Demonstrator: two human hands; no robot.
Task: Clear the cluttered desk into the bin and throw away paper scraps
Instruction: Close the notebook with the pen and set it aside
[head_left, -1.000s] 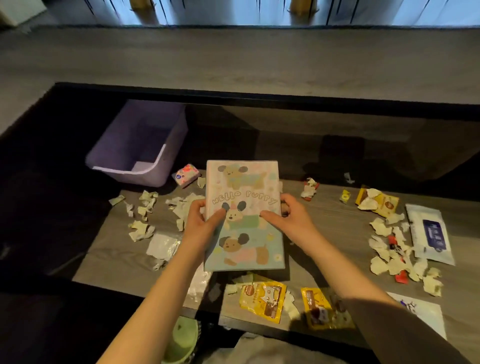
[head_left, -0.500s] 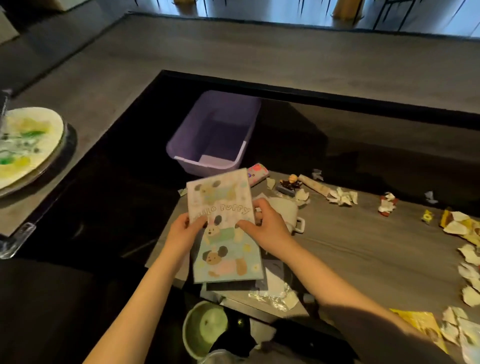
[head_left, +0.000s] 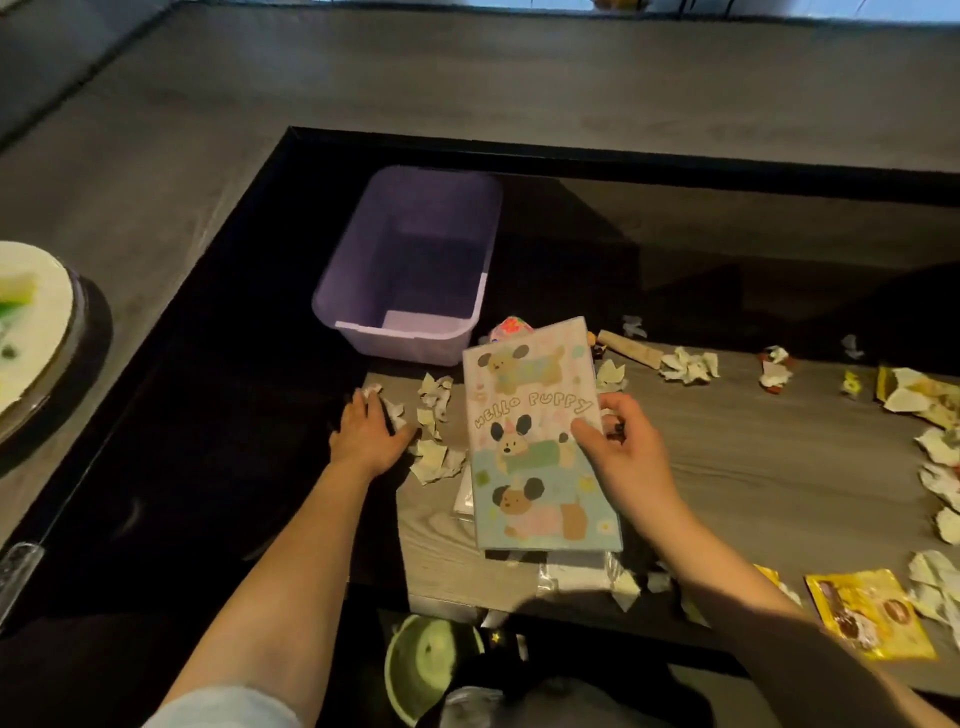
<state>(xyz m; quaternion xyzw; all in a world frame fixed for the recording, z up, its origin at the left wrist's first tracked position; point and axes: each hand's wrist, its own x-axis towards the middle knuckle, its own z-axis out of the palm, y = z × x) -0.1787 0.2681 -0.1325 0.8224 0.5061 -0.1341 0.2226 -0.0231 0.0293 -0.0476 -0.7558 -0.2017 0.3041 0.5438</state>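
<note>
Most of the work is still lying ahead of us, judging by how the bench (head_left: 753, 467) is looking: scraps and wrappers are spreading across nearly all of it. We are seeing the purple bin (head_left: 410, 270) sitting at the far left corner of the bench, and as far as we can tell it is holding nothing yet.

Next in size, the puppy notebook (head_left: 535, 441) is being held over the near left part of the bench, just in front of the bin. Our right hand (head_left: 626, 460) is pinching it along its right edge, thumb on the cover and fingers curling behind. Clear plastic wrapping is showing from under its lower edge.

Our left hand (head_left: 366, 434) is resting palm down at the bench's left edge, fingers spread over a pile of paper scraps (head_left: 434, 431); we cannot tell whether it is closing on any of them.

Smaller things are waiting further right: more torn paper (head_left: 688, 365), a yellow snack packet (head_left: 867, 613) at the near edge and a small colourful item (head_left: 511, 328) peeking out beside the bin. We are judging that the notebook is going in first, with the scraps to follow.
</note>
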